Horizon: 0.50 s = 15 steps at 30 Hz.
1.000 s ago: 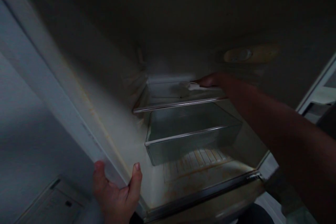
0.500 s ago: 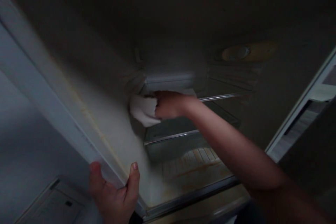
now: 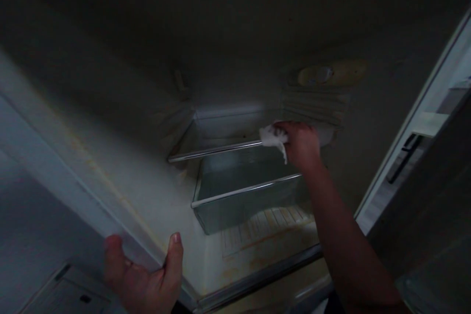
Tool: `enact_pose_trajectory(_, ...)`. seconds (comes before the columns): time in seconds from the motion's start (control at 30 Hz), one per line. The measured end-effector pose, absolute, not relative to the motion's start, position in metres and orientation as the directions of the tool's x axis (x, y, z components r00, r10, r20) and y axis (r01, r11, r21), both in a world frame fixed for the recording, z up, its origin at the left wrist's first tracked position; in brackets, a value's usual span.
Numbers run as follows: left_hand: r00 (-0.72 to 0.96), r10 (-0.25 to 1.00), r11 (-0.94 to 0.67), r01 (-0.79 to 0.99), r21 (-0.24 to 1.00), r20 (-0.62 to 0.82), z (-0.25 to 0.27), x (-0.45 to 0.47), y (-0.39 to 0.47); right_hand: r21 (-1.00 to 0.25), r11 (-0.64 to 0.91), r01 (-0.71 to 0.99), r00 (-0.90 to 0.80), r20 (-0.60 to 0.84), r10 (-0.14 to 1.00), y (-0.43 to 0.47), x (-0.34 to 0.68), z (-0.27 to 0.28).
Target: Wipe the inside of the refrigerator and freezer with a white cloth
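Observation:
Inside a dim refrigerator, my right hand (image 3: 303,142) is closed on a crumpled white cloth (image 3: 273,136), possibly a paper towel. The cloth touches the shiny front rim of the upper glass shelf (image 3: 217,150), near its right part. Below it runs a second glass shelf's rim (image 3: 246,189). My left hand (image 3: 147,277) straddles the front edge of the refrigerator's left side wall (image 3: 136,235), thumb and a finger on opposite sides of it, gripping it. The other fingers of this hand are hidden or hard to see.
A ribbed refrigerator floor (image 3: 257,245) has brownish stains. A yellowed lamp housing (image 3: 333,74) sits on the right inner wall. The open door side (image 3: 427,235) is dark at the right. Another panel (image 3: 69,289) with a dark spot lies at lower left.
My right hand has moved with the cloth from the left inner wall to the right, along the upper shelf's front. My left hand stays on the wall's edge. The view has shifted slightly.

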<state>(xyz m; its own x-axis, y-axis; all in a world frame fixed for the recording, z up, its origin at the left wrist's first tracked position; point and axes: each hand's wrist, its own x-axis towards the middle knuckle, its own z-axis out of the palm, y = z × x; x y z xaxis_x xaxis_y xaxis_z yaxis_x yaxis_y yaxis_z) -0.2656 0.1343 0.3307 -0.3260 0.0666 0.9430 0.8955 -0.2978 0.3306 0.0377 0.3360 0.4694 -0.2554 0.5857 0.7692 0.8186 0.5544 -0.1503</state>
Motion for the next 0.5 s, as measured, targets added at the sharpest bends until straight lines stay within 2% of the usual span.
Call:
enact_pose_trajectory(0.07,-0.282,0.081,-0.262,0.919,0.293,0.956,0.330,-0.266,0.134,-0.201,0.521,0.829,-0.158,0.810,0.564,0.351,0.069,0.460)
enact_pose_trajectory(0.1,-0.297,0.113,-0.276,0.908,0.317,0.948,0.331,-0.263,0.134,-0.208,0.519,0.829,-0.128,0.833,0.538,0.356,0.080,0.456)
enact_pose_trajectory(0.17,-0.330,0.154,-0.314,0.877,0.363,0.931,0.336,-0.257,0.133,-0.193,0.528,0.827,-0.105,0.869,0.483,0.360,0.091,0.447)
enact_pose_trajectory(0.23,-0.318,0.127,-0.326,0.881,0.343,0.939,0.340,-0.251,0.132,-0.175,0.541,0.823,-0.104,0.889,0.446,0.357,0.089,0.441)
enact_pose_trajectory(0.4,-0.224,0.059,-0.300,0.925,0.231,0.973,0.339,-0.249,0.133,-0.101,0.620,0.778,-0.193,0.901,0.389,0.327,0.035,0.436)
enact_pose_trajectory(0.47,-0.250,0.091,-0.317,0.910,0.266,0.964,0.338,-0.249,0.133,-0.056,0.684,0.727,-0.254,0.904,0.345,0.311,-0.001,0.435)
enact_pose_trajectory(0.5,-0.301,0.119,-0.342,0.882,0.323,0.946,0.337,-0.250,0.132,-0.025,0.720,0.694,-0.293,0.903,0.314,0.303,-0.021,0.435)
